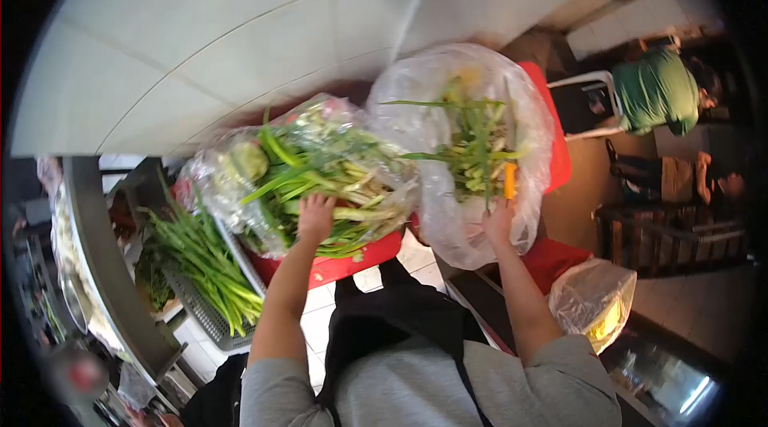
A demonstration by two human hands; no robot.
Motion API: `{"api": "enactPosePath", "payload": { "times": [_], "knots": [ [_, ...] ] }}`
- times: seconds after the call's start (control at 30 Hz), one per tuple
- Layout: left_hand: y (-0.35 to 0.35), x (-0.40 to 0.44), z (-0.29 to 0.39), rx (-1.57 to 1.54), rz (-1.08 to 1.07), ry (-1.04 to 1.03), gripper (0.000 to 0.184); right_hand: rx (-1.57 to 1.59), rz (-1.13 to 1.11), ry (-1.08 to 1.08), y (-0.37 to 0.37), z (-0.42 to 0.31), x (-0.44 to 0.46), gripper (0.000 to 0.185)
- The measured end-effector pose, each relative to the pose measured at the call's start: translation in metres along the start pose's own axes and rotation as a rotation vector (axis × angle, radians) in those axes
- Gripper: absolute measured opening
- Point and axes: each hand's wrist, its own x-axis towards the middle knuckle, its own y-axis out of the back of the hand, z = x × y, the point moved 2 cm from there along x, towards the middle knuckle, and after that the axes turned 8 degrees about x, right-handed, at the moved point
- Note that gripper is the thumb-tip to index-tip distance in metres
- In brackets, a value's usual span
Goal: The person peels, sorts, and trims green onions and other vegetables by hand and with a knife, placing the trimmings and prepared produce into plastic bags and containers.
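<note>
My left hand (317, 217) rests on a pile of green onions (352, 175), its short visible fingers slightly apart over the stalks. The pile lies on a clear plastic bag (232, 179), on a red surface (344, 268). To the right, my right hand (498, 221) reaches over a large clear plastic bag (408, 111) that holds cut greens and trimmings (472, 139). Its fingers are closed at the lower end of a yellow-orange handle-like piece (510, 180); the rest of that tool cannot be made out. Loose green leaves lie across the bag's contents.
A dark crate (210, 319) with more green onions (212, 255) stands at left, beside a metal counter (120, 267). A tiled wall (264, 35) rises behind. At right are a plastic-lined bin (592, 299), a person in green (656, 91) and another person (680, 179).
</note>
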Motion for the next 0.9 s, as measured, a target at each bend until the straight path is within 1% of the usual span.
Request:
{"api": "enactPosePath", "payload": {
  "times": [0.03,0.07,0.1,0.13,0.17,0.2,0.23,0.3,0.33,0.4,0.43,0.47,0.5,0.53,0.57,0.6,0.63,0.67,0.7,0.73,0.77,0.8,0.83,0.9],
  "knots": [
    [0.011,-0.005,0.002,0.012,-0.009,-0.018,0.044,-0.073,0.112,0.012,-0.005,0.009,-0.002,0.037],
    [0.009,-0.008,0.002,0.069,-0.029,-0.062,0.041,0.001,0.089,0.002,-0.016,0.025,-0.002,0.048],
    [0.008,-0.011,0.002,0.055,-0.018,-0.081,0.034,0.047,0.047,-0.052,-0.020,0.031,0.000,0.049],
    [-0.002,-0.014,-0.003,0.008,0.031,-0.159,0.031,0.100,0.007,-0.109,-0.024,0.038,0.007,0.049],
    [0.012,-0.018,-0.003,0.005,-0.013,-0.189,0.030,0.152,-0.042,-0.154,-0.032,0.037,0.012,0.050],
    [0.013,-0.018,-0.007,-0.040,-0.109,-0.211,0.030,0.043,0.053,-0.132,-0.020,0.023,0.019,0.051],
    [0.019,-0.019,-0.009,-0.085,-0.206,-0.230,0.030,0.045,0.110,-0.132,-0.013,0.023,0.031,0.050],
    [0.048,-0.026,-0.010,-0.077,-0.381,-0.175,0.032,0.052,0.221,-0.129,-0.004,0.026,0.051,0.050],
    [0.066,-0.027,-0.011,-0.073,-0.464,-0.146,0.033,0.021,0.174,-0.155,-0.005,0.032,0.059,0.050],
    [0.089,-0.024,-0.015,-0.270,-0.470,-0.137,0.035,-0.045,0.078,-0.200,-0.002,0.046,0.076,0.050],
    [0.108,-0.023,-0.015,-0.369,-0.471,-0.130,0.037,0.002,-0.021,-0.192,-0.007,0.058,0.086,0.051],
    [0.128,-0.020,-0.010,-0.451,-0.419,-0.131,0.042,0.049,-0.120,-0.183,-0.011,0.069,0.096,0.052],
    [0.133,-0.014,-0.016,-0.503,-0.337,-0.162,0.048,0.097,-0.219,-0.172,-0.015,0.081,0.101,0.053],
    [0.157,-0.010,-0.009,-0.553,-0.356,-0.213,0.054,0.173,-0.169,-0.179,-0.013,0.088,0.104,0.050],
    [0.173,-0.009,-0.001,-0.477,-0.231,-0.230,0.057,0.252,-0.121,-0.184,-0.012,0.092,0.105,0.048],
    [0.188,-0.007,0.003,-0.545,-0.227,-0.216,0.055,0.332,-0.080,-0.184,-0.013,0.091,0.106,0.045],
    [0.194,-0.003,0.003,-0.581,-0.080,-0.242,0.049,0.364,-0.100,-0.230,0.000,0.082,0.104,0.040],
    [0.182,0.000,-0.005,-0.544,0.001,-0.168,0.047,0.394,-0.125,-0.280,0.018,0.070,0.095,0.034],
    [0.161,0.007,-0.016,-0.502,0.084,-0.106,0.045,0.579,-0.211,-0.343,0.025,0.072,0.085,0.028],
    [0.118,0.017,-0.032,-0.401,0.095,-0.049,0.044,0.761,-0.291,-0.408,0.033,0.072,0.072,0.022],
    [0.086,0.020,-0.046,-0.304,0.104,0.003,0.044,0.831,-0.347,-0.466,0.055,0.058,0.057,0.020],
    [0.088,0.017,-0.041,-0.282,-0.054,0.126,0.039,0.896,-0.405,-0.525,0.074,0.045,0.041,0.018],
    [0.082,0.016,-0.039,-0.090,-0.006,0.156,0.036,0.867,-0.375,-0.487,0.077,0.049,0.027,0.016],
    [0.068,0.019,-0.047,-0.018,-0.026,0.261,0.038,0.767,-0.346,-0.409,0.086,0.061,0.003,0.015]
  ]
}}
